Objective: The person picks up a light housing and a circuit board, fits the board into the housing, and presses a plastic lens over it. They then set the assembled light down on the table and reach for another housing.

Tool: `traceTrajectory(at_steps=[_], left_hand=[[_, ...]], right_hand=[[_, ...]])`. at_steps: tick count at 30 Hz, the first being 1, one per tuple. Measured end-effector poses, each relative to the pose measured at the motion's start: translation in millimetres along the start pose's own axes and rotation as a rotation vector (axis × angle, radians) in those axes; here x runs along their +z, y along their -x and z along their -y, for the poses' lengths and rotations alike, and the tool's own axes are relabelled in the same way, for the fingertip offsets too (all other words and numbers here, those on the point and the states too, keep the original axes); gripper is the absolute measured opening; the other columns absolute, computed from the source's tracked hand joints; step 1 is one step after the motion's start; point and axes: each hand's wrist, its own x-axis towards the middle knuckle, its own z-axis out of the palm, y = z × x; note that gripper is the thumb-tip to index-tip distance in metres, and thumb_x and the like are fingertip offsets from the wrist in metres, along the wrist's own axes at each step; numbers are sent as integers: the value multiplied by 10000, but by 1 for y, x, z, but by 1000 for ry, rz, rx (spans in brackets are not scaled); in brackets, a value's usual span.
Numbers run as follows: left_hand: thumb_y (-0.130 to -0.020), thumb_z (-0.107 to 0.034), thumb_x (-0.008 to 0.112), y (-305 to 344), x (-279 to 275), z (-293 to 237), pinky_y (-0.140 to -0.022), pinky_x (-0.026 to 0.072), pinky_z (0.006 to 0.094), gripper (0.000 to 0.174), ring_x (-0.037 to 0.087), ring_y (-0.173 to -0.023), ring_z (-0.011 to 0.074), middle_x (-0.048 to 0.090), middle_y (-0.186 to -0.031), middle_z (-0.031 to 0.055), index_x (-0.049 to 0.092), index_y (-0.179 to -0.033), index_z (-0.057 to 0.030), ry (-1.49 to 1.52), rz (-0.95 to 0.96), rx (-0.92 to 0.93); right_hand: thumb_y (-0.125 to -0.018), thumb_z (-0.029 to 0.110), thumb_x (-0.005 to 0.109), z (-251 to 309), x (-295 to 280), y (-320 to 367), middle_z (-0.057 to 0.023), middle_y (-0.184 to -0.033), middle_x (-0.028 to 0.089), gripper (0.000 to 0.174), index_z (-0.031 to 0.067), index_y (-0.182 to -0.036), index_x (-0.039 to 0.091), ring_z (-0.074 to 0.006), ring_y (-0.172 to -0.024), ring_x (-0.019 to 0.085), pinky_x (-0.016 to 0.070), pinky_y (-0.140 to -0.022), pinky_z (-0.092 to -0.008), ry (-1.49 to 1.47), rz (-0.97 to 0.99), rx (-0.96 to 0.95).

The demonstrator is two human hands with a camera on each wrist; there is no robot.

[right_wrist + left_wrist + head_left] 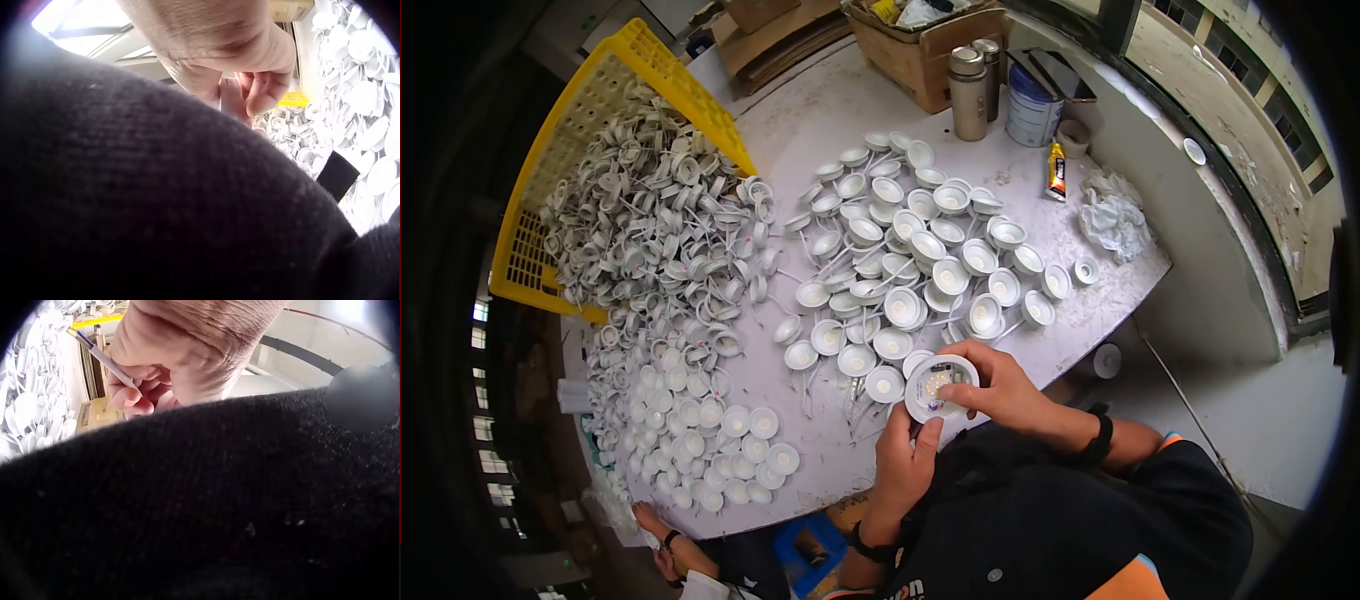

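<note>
At the table's front edge, both hands hold a round white LED downlight (917, 398), its dotted LED board facing up inside the ring. My left hand (903, 468) grips the near rim from below, thumb up against it. From the far right side my right hand (1003, 388) grips the ring, its thumb laid over the LED board. The left wrist view shows the left hand (181, 347) with curled fingers and a white cable (112, 364) with bare coloured wire ends beside them. In the right wrist view a white piece of the downlight (230, 99) shows under the right hand (215, 40).
Many white downlights (951, 274) lie beyond the hands. More spill from a yellow crate (520, 235) at left, and a heap of finished-looking discs (762, 422) sits nearer. Flasks (968, 100), a tube (1056, 172) and crumpled plastic (1115, 215) stand or lie back right. Another person's arm (690, 556) shows lower left.
</note>
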Motion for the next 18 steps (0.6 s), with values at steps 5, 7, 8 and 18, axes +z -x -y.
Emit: traceTrajectory(at_steps=[5, 7, 8, 18], left_hand=[[-880, -197, 558, 0, -1, -2, -636, 448, 311, 266, 555, -704, 181, 591, -817, 128, 504, -1009, 30, -31, 65, -22], [-881, -194, 556, -2, 0, -3, -638, 448, 305, 262, 551, -706, 167, 594, -815, 116, 509, -1011, 29, -57, 75, -43], [-881, -190, 555, -4, 1, -3, -640, 447, 298, 258, 548, -708, 153, 597, -812, 104, 514, -1012, 28, -81, 84, -63], [-849, -125, 528, -18, 5, 2, -607, 404, 218, 264, 490, -683, 69, 576, -819, 37, 533, -1054, 41, 267, 180, -323]], right_hand=[[-776, 168, 675, 6, -10, -4, -20, -840, 586, 357, 19, -1076, 550, -65, -644, 517, 435, -506, -207, 4, 189, 132], [-771, 170, 682, 8, -10, -3, -21, -830, 586, 358, 22, -1072, 558, -71, -645, 519, 439, -517, -217, 37, 179, 139], [-771, 172, 690, 8, -10, -2, -21, -833, 586, 338, 26, -1046, 560, -68, -675, 521, 443, -535, -217, 58, 169, 117], [-854, 159, 579, -51, -146, -13, -64, -815, 590, 273, 24, -1091, 572, -138, -680, 571, 463, -628, -260, 175, -482, -253]])
